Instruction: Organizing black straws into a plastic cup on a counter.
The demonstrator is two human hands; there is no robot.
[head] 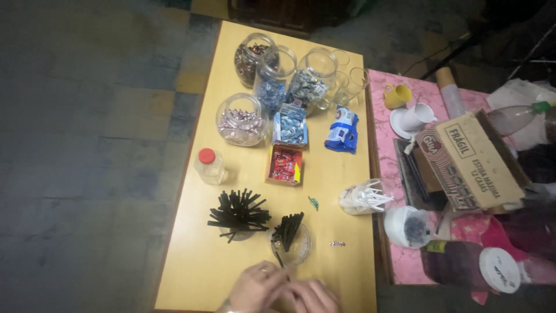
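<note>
A: Where are the hands?

B: Both sit at the near edge of the yellow table point(197, 255). The left hand point(258, 287) and the right hand point(313, 297) are pressed together, fingers curled over something too small and blurred to name; whether either one grips it cannot be told.

A: What is nearest to them?

B: A clear glass point(291, 246) of black straws point(288, 229), just beyond the fingers. Left of it, a second glass holds a wider black fan point(238, 214) of straws.

A: And the packages?

B: A small red box point(285, 165) lies mid-table, open. Touching its far end is a blue box point(290, 126). To the right lies a blue and white pouch point(343, 130). A red-capped bottle point(209, 166) stands near the left edge.

A: The jars?

B: Four glass jars point(241, 120) of wrapped sweets cluster at the far end (pink, blue, grey and dark fillings).

A: Beyond the yellow table?

B: A pink cloth point(379, 145) covers the next table. On it lies a tilted brown carton point(472, 162) with red and black print, a yellow mug point(397, 95) and a white cup point(416, 116) on a saucer.
</note>
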